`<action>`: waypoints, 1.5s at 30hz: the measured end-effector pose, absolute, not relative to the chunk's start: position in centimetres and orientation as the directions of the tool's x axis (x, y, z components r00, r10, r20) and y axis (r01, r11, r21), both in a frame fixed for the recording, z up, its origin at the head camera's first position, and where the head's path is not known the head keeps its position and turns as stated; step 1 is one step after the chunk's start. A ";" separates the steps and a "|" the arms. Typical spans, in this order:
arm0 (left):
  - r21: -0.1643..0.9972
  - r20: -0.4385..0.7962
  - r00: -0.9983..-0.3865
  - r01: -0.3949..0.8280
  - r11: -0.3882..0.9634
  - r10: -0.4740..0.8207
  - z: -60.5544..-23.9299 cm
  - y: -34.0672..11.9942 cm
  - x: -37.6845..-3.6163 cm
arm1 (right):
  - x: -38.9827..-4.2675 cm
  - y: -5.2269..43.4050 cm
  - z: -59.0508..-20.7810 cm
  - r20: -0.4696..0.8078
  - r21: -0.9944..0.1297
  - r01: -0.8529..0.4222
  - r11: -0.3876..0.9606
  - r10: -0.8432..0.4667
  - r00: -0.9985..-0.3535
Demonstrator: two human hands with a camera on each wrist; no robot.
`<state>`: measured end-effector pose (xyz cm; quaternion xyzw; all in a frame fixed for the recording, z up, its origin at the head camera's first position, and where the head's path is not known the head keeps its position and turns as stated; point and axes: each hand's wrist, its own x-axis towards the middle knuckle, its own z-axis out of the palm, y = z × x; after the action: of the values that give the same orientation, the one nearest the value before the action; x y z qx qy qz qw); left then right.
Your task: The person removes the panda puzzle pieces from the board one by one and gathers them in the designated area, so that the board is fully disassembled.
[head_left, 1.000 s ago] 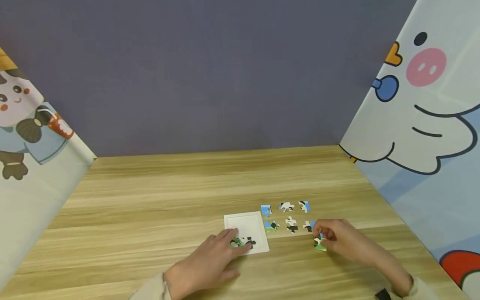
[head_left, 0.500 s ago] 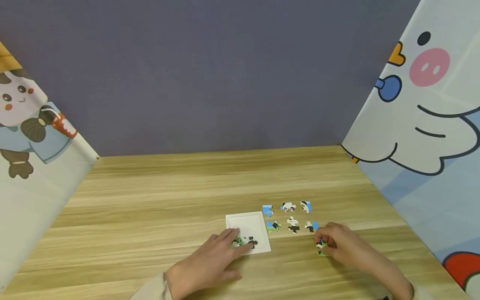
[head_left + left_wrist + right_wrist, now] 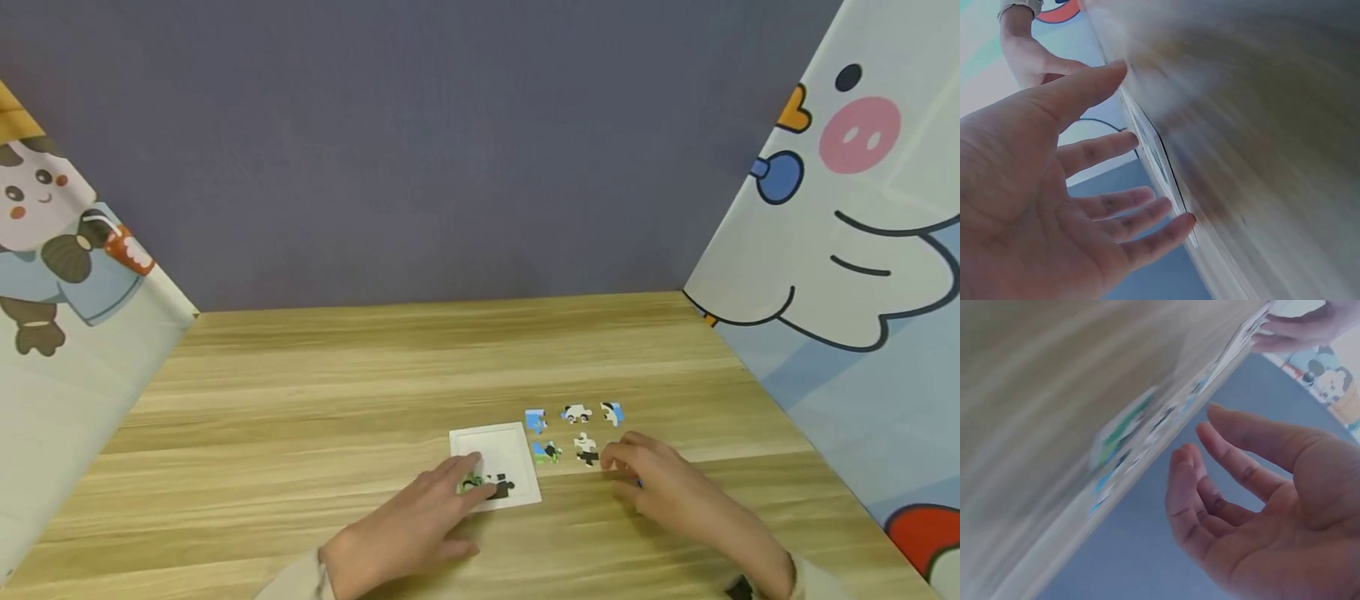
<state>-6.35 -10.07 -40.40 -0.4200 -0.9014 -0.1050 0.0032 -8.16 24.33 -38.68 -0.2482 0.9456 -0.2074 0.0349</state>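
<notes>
In the head view my left hand (image 3: 408,525) lies over the front left of a white square puzzle tray (image 3: 498,446), fingers straight. Panda puzzle pieces (image 3: 501,490) sit along the tray's front, partly under those fingers. The left wrist view shows the fingertips at the tray edge (image 3: 1161,140). To the right, my right hand (image 3: 663,483) hovers over loose pieces with bent fingers and an empty grasp. Beneath it in the right wrist view lies a green-edged puzzle piece (image 3: 1124,431) on the table, mostly hidden in the head view.
Several loose pieces lie in two rows right of the tray, among them a panda-face piece (image 3: 577,413), a blue corner piece (image 3: 535,420) and a black-and-white piece (image 3: 586,450). A dark panel (image 3: 450,167) stands behind the wooden table (image 3: 300,400), with cartoon-printed panels at both sides.
The right hand has let go of the green-edged piece, leaving it on the table, and has moved left toward the lower row. The left hand stays on the tray, its fingers shifting slightly.
</notes>
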 end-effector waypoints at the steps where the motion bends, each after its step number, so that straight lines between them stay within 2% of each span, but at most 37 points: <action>1: 0.187 0.102 -0.649 0.757 0.626 0.754 -40.4 -10.3 -6.4 | -8.2 23.8 -38.5 0.041 -0.414 -0.464 0.783 -0.493 -0.869; 9: 0.156 0.106 -0.665 0.746 0.648 0.740 -40.1 -11.5 -6.5 | -9.0 18.5 -38.0 0.014 -0.404 -0.562 0.722 -0.609 -0.793; 15: 0.153 0.092 -0.637 0.768 0.621 0.765 -40.4 -11.3 -6.7 | -9.9 14.2 -38.7 -0.019 -0.336 -0.627 0.703 -0.671 -0.742; 20: 0.158 0.080 -0.640 0.765 0.624 0.764 -40.6 -11.3 -6.6 | -10.0 12.1 -39.3 -0.043 -0.280 -0.669 0.689 -0.705 -0.708; 27: 0.165 0.091 -0.645 0.761 0.627 0.759 -40.4 -11.3 -6.4 | -9.8 11.4 -39.5 -0.058 -0.273 -0.643 0.716 -0.679 -0.731; 39: 0.095 0.086 -0.657 0.753 0.651 0.748 -40.2 -11.0 -6.2 | -9.8 11.2 -39.3 -0.097 -0.306 -0.593 0.744 -0.644 -0.759; 45: 0.126 0.057 -0.658 0.750 0.649 0.750 -40.2 -10.9 -6.4 | -9.8 11.3 -39.4 -0.078 -0.314 -0.588 0.745 -0.638 -0.766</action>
<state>-6.43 -10.93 -40.21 -0.4133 -0.9079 -0.0695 0.0000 -9.79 11.27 -39.41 -0.3299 0.9296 -0.1369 0.0908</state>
